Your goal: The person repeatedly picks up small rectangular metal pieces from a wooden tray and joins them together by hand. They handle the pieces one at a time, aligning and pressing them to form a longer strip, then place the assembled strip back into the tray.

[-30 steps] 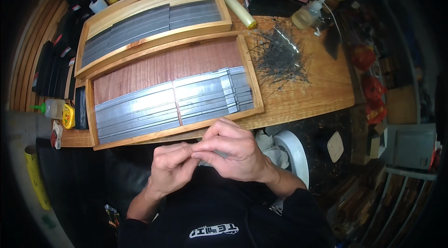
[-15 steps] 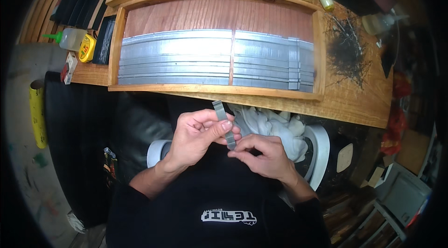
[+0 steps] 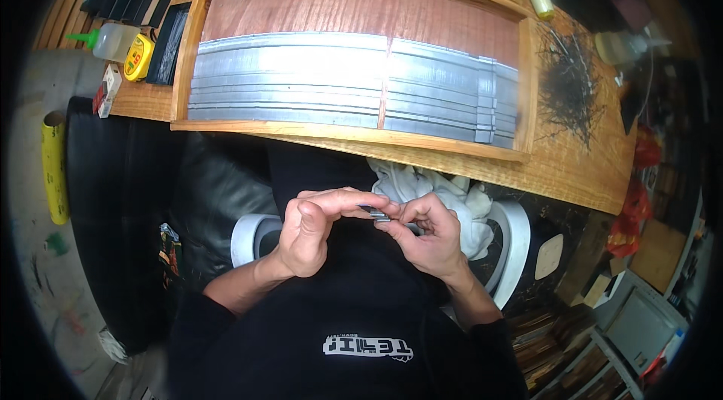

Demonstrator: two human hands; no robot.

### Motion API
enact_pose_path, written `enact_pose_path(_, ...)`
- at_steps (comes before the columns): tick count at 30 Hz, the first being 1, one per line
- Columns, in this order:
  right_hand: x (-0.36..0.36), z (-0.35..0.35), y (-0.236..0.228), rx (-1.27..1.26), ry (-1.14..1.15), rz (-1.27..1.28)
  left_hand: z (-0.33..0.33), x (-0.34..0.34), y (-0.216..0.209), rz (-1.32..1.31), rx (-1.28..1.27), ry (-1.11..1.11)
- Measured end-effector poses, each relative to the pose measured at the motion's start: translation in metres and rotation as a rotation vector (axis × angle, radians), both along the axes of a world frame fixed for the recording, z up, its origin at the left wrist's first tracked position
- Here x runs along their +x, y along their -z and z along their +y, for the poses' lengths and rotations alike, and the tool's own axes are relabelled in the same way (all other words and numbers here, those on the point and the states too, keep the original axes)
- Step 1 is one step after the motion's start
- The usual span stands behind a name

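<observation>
the held piece (image 3: pixel 376 213) looks metallic, the strips (image 3: pixel 286 72) glossy metal, the tray (image 3: pixel 526 83) smooth wood.

Table (image 3: pixel 591 174): wooden, positioned at front. Chair (image 3: pixel 518 238): white-armed, positioned near the table. Floor (image 3: pixel 45 272): grey, stained, visible at left.

Wooden bench (image 3: pixel 580 174), left end: yellow tape measure (image 3: pixel 138 59) just beside green-nozzled squeeze bottle (image 3: pixel 119 44); yellow tube (image 3: pixel 55 174) farther left, off the bench; crumpled white cloth (image 3: pixel 472 218) beside white armrest (image 3: pixel 517 238); red bags (image 3: pixel 626 221) at right.
</observation>
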State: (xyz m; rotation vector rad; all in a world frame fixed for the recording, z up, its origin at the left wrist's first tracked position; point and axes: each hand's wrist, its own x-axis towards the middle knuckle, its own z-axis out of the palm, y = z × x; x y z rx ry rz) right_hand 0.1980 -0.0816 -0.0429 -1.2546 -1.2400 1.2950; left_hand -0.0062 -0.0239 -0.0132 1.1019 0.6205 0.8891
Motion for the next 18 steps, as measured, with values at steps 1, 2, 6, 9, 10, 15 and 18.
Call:
enact_pose_path(1, 0.001, -0.001, 0.0, -0.008, -0.025, -0.043, -0.001, 0.0, 0.002, -0.023, -0.012, -0.005)
enact_pose_path(2, 0.003, -0.002, -0.001, -0.016, -0.05, -0.085, -0.002, 0.001, 0.003, -0.046, -0.024, -0.011)
enact_pose_path(6, 0.001, -0.007, -0.022, 0.297, -0.035, -0.032, 0.001, 0.002, 0.001, 0.08, 0.005, -0.035)
enact_pose_path(9, 0.0, -0.016, 0.005, 0.348, 0.084, 0.02, 0.006, 0.002, 0.005, 0.093, -0.028, -0.08)
enact_pose_path(10, -0.006, -0.016, 0.014, 0.14, 0.209, 0.012, 0.007, 0.005, 0.004, 0.141, -0.07, -0.066)
enact_pose_path(15, -0.001, -0.006, 0.005, -0.264, 0.169, 0.468, 0.016, 0.02, 0.002, 0.186, -0.185, -0.034)
enact_pose_path(18, -0.001, -0.012, -0.005, -0.303, 0.025, 0.472, 0.019, 0.026, 0.0, 0.122, -0.327, -0.017)
